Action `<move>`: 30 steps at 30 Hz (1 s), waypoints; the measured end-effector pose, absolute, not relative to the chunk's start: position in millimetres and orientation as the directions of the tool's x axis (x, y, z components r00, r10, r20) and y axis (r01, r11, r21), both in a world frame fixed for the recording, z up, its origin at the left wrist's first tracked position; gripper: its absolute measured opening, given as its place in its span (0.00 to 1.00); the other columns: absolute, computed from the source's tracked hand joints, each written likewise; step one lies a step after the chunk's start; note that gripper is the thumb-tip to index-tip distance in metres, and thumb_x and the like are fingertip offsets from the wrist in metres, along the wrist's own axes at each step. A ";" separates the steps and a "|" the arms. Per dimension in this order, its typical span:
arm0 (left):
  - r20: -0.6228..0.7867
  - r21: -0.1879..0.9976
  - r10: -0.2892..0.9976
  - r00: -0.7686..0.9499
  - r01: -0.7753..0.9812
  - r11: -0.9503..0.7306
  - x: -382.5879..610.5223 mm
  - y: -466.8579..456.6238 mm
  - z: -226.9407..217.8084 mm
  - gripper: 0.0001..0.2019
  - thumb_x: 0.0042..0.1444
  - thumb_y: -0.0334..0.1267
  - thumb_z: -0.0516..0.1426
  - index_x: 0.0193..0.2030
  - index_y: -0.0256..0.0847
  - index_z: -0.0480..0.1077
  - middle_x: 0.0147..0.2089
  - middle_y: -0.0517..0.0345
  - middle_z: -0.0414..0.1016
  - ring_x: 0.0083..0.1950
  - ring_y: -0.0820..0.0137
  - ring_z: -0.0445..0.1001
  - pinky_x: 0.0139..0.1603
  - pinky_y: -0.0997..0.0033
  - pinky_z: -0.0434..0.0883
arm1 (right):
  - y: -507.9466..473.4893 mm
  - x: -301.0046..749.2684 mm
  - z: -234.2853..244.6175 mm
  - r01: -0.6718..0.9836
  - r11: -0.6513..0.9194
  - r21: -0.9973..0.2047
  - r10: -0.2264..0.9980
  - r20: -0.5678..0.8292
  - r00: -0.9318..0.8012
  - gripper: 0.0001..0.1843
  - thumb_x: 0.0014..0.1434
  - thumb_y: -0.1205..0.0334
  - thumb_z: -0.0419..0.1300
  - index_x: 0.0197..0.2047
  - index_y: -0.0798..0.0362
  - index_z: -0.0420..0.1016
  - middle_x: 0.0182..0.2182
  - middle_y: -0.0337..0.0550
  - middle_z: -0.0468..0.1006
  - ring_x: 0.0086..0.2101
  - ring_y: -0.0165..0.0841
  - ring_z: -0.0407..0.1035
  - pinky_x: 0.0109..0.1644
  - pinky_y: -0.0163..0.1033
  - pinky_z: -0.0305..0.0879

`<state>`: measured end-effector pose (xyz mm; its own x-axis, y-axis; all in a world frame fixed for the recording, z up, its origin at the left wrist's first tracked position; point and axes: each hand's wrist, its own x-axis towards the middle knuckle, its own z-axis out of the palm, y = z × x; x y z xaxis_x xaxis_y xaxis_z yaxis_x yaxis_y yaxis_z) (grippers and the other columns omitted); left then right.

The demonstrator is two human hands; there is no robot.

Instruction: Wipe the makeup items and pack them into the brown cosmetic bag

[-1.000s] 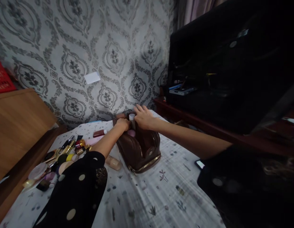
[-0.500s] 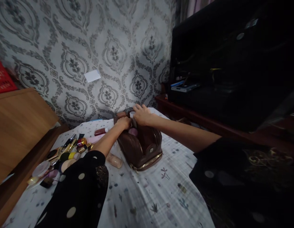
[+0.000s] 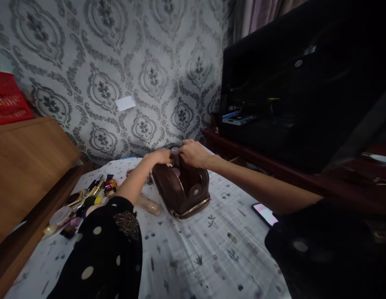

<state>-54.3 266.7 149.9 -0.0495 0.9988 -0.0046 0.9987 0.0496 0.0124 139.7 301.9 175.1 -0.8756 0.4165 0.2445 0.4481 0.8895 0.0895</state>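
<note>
A brown makeup bag (image 3: 169,187) stands unzipped on the cloth, its mouth gaping. My left hand (image 3: 161,156) is closed at the bag's far left rim, its fingertips partly hidden. Opposite it, my right hand (image 3: 194,153) has its fingers curled over the far right rim. Between the two hands a pale-capped tube (image 3: 175,151) stands upright in the bag. A pinkish round item (image 3: 176,171) lies inside, lower down. Just left of the bag rests a beige bottle of foundation (image 3: 149,205).
Several cosmetics, among them a round compact (image 3: 60,216), lie heaped to the left beside a wooden panel (image 3: 30,162). A phone (image 3: 265,214) with a lit screen is by my right sleeve. A large black television (image 3: 292,95) stands at right, the patterned wall (image 3: 152,79) behind.
My right hand's fingers, spread before, have curled in at the bag's rim. My left hand has shifted slightly to the left and up. The view has turned a little, bringing the phone into sight.
</note>
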 end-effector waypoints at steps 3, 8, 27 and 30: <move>0.125 0.103 0.991 -0.041 0.994 0.028 -57.1 229.2 159.7 0.13 0.63 0.39 0.54 0.49 0.39 0.76 0.46 0.54 0.82 0.47 0.65 0.78 0.52 0.69 0.72 | 290.4 150.8 175.2 0.424 0.906 0.005 0.395 0.353 -0.848 0.18 0.67 0.66 0.48 0.46 0.58 0.81 0.50 0.56 0.75 0.53 0.44 0.66 0.56 0.45 0.62; 0.332 0.271 0.922 -0.200 0.956 0.110 -74.5 155.2 136.4 0.19 0.65 0.38 0.48 0.61 0.39 0.68 0.62 0.51 0.74 0.62 0.66 0.71 0.60 0.68 0.68 | 258.8 166.2 160.8 0.222 0.968 -0.115 0.247 0.589 -0.770 0.15 0.66 0.64 0.54 0.32 0.58 0.79 0.51 0.54 0.75 0.53 0.44 0.65 0.58 0.46 0.62; 0.262 0.247 0.748 -0.610 0.792 0.559 -144.2 66.1 23.2 0.15 0.60 0.31 0.50 0.49 0.38 0.75 0.50 0.47 0.80 0.55 0.60 0.76 0.60 0.60 0.69 | 126.3 113.5 24.9 0.147 0.921 -0.360 0.270 0.321 -0.908 0.24 0.64 0.65 0.57 0.62 0.61 0.66 0.66 0.64 0.61 0.64 0.50 0.57 0.66 0.57 0.59; 0.272 0.224 0.741 -0.614 0.789 0.572 -153.6 76.4 25.8 0.15 0.61 0.32 0.50 0.50 0.37 0.74 0.52 0.45 0.79 0.57 0.59 0.74 0.62 0.59 0.68 | 128.2 112.0 11.4 0.123 0.924 -0.361 0.256 0.348 -0.902 0.22 0.65 0.67 0.55 0.61 0.60 0.67 0.66 0.61 0.61 0.64 0.48 0.57 0.66 0.54 0.60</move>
<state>-153.6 76.4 25.8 -0.6138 0.7412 0.2719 0.7894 0.5716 0.2239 112.0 128.2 11.4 -0.9017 0.2562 0.3482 0.1234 0.9245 -0.3607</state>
